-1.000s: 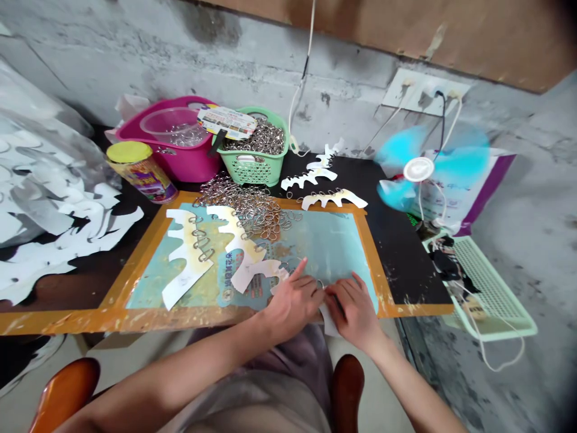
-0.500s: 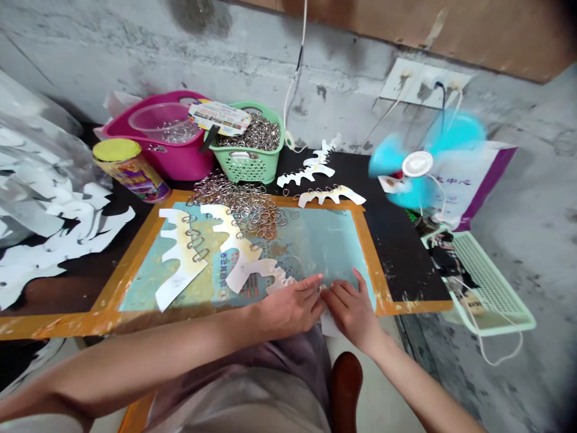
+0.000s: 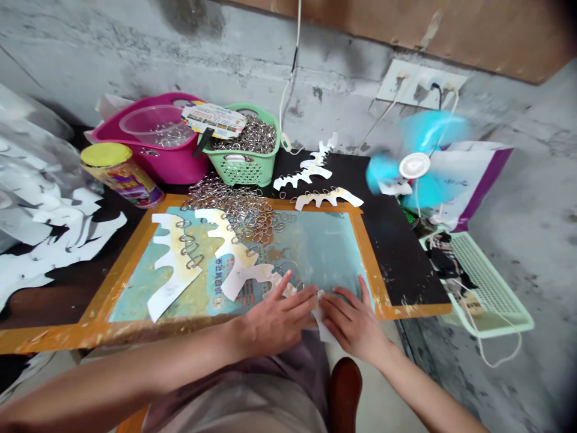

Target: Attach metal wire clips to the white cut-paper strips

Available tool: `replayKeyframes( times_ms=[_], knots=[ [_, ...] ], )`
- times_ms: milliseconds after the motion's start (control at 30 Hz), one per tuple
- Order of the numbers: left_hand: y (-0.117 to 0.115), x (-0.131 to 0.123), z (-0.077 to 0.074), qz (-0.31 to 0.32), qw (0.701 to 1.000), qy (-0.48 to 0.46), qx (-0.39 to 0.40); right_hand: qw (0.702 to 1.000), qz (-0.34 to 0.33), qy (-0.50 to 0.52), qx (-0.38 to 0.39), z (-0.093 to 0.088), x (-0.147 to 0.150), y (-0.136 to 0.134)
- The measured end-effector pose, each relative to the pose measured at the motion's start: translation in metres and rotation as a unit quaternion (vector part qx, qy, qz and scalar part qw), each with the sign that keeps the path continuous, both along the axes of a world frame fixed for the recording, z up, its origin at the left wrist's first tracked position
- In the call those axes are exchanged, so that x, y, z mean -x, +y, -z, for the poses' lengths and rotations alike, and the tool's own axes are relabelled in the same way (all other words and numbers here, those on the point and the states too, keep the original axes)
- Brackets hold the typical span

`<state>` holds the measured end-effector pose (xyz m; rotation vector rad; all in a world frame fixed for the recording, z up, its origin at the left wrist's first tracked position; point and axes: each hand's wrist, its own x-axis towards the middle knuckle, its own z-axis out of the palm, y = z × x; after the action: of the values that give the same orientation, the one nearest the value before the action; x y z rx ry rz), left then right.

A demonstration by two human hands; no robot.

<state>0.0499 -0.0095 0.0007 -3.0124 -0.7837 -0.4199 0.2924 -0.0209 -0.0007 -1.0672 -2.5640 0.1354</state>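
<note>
My left hand [image 3: 274, 319] and my right hand [image 3: 354, 325] meet at the near edge of a printed board, and their fingertips pinch a white card strip [image 3: 321, 319] between them. Small metal rings sit at that strip, partly hidden by my fingers. Farther left on the board lie two scalloped white card pieces, one [image 3: 175, 264] threaded with several rings and one [image 3: 234, 258] reaching towards my left hand. A heap of loose silver rings [image 3: 234, 210] spills over the board's far edge. The board [image 3: 315, 240] has an orange taped border [image 3: 108, 288].
A green basket of rings [image 3: 243, 171] and a pink tub [image 3: 148, 168] stand beyond the board, beside a yellow-lidded can [image 3: 121, 177]. More ringed card pieces [image 3: 311, 171] lie on the black tabletop [image 3: 401, 258]. A spinning blue fan [image 3: 415, 165] stands right; white card pieces [image 3: 49, 240] pile left.
My hands have stayed together at the strip while my left forearm has swung lower and flatter. My left fingers have closed in on the strip. The whole view has drifted slightly.
</note>
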Motion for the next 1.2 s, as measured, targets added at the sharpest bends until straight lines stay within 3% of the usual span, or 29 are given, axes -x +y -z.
replayKeyframes(
  times_ms=[333, 567, 800, 933, 1033, 1133, 1200],
  knots=[
    [-0.008, 0.001, 0.003, -0.011, 0.999, -0.014, -0.048, 0.999, -0.026, 0.02, -0.029, 0.006, -0.001, -0.002],
    [-0.012, 0.0, 0.001, -0.041, 0.999, -0.011, 0.005, 0.999, -0.013, 0.031, 0.003, 0.01, 0.003, -0.003],
    [-0.011, 0.0, -0.002, -0.034, 0.999, 0.004, 0.03, 0.996, 0.004, 0.055, 0.063, 0.0, 0.009, 0.003],
    [-0.013, -0.002, -0.003, -0.063, 0.997, -0.002, 0.053, 0.972, 0.133, 0.181, 0.069, 0.002, 0.012, 0.005],
    [-0.019, -0.002, -0.003, -0.116, 0.99, -0.028, 0.079, 0.957, 0.205, 0.194, 0.062, 0.004, 0.023, 0.003],
    [-0.023, 0.007, -0.008, -0.126, 0.983, -0.096, 0.094, 0.935, 0.209, 0.251, 0.14, 0.001, 0.034, 0.001],
    [-0.022, 0.015, -0.017, -0.133, 0.969, -0.189, 0.093, 0.891, 0.22, 0.322, 0.23, -0.005, 0.038, -0.001]
  ],
)
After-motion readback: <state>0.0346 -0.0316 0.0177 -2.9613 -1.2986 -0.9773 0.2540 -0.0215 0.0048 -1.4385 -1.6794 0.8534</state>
